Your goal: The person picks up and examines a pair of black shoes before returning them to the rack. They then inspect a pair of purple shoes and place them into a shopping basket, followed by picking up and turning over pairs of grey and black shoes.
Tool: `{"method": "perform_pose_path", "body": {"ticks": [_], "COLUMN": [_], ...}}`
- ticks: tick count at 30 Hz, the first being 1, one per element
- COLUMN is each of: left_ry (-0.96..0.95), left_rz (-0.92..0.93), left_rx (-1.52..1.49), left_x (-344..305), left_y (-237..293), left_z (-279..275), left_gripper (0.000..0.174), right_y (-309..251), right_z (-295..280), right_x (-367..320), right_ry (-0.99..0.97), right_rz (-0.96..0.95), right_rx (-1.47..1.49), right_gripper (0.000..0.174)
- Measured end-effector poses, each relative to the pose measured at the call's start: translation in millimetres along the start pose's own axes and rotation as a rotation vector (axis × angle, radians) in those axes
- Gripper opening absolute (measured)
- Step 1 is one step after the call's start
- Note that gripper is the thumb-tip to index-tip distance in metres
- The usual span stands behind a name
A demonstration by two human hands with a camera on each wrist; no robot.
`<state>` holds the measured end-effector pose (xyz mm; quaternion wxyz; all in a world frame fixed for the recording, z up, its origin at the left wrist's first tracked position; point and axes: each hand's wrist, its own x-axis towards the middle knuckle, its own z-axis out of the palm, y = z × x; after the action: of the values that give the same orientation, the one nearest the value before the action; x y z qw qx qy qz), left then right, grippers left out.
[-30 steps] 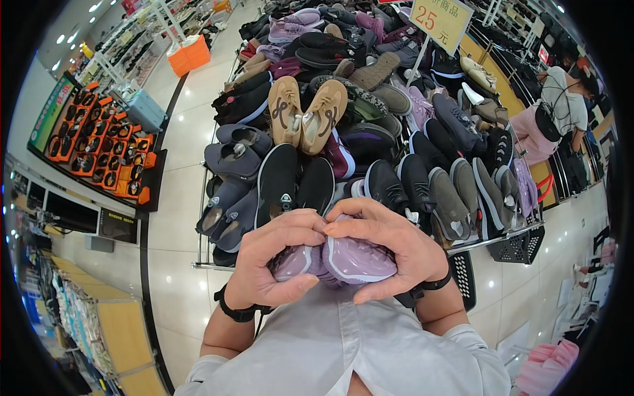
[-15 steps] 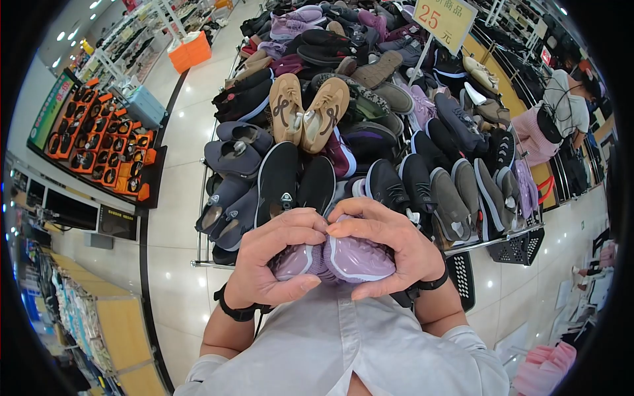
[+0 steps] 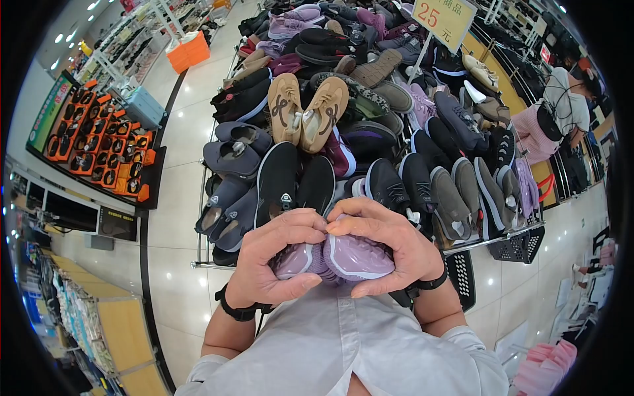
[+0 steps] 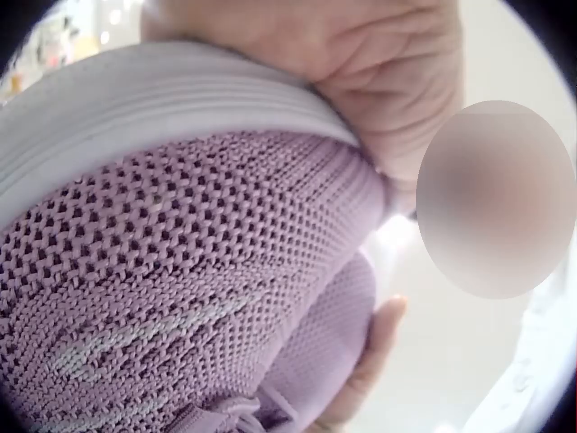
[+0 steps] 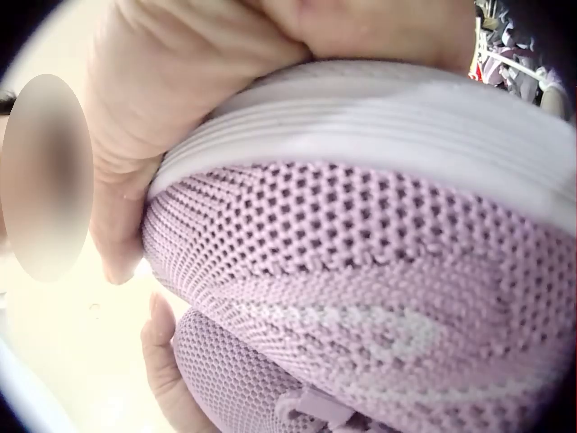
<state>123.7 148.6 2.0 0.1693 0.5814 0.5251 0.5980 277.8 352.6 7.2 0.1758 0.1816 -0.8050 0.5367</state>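
Two lilac knit sneakers with pale soles are held side by side in front of the white shirt. My left hand [image 3: 267, 257] grips the left sneaker [image 3: 295, 262], thumb on the near side and fingers over the far side. The right sneaker [image 3: 356, 256] is gripped the same way by my right hand [image 3: 404, 247]. Both hands' fingertips meet above the pair. Close up in the left wrist view, the palm wraps the white sole [image 4: 162, 108] beside the open-weave upper [image 4: 180, 234]. Laces [image 5: 315, 410] show low in the right wrist view.
Beyond my hands, a metal-framed display [image 3: 205, 264] is heaped with shoes, including tan lace-ups [image 3: 323, 115] and black slip-ons [image 3: 277, 181]. A price sign [image 3: 444, 21] stands above. A black perforated basket [image 3: 518, 245] is at right; a person [image 3: 555, 115] is beyond it.
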Motion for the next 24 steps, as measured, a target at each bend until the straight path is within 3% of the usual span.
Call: {"method": "perform_pose_path", "body": {"ticks": [11,18,22,24], "left_ry": [0.048,0.305,0.333,0.352], "left_rz": [0.03,0.012,0.0,-0.059], "left_rx": [-0.002,-0.121,-0.152,-0.171], "left_x": [-4,-10,-8,-8], "left_y": [-2,-5,-5,-5], "left_z": [0,-2,-2,-2], "left_gripper": [0.043,0.04,0.04,0.041], "right_y": [-1,9,8,6], "right_z": [-2,-11,-8,-3], "right_x": [0,-10,-12,-13], "right_ry": [-0.006,0.255,0.298,0.376], "right_rz": [0.025,0.034,0.075,0.178], "right_rx": [0.007,0.066,0.133,0.355], "right_gripper": [0.086,0.087,0.088,0.091]}}
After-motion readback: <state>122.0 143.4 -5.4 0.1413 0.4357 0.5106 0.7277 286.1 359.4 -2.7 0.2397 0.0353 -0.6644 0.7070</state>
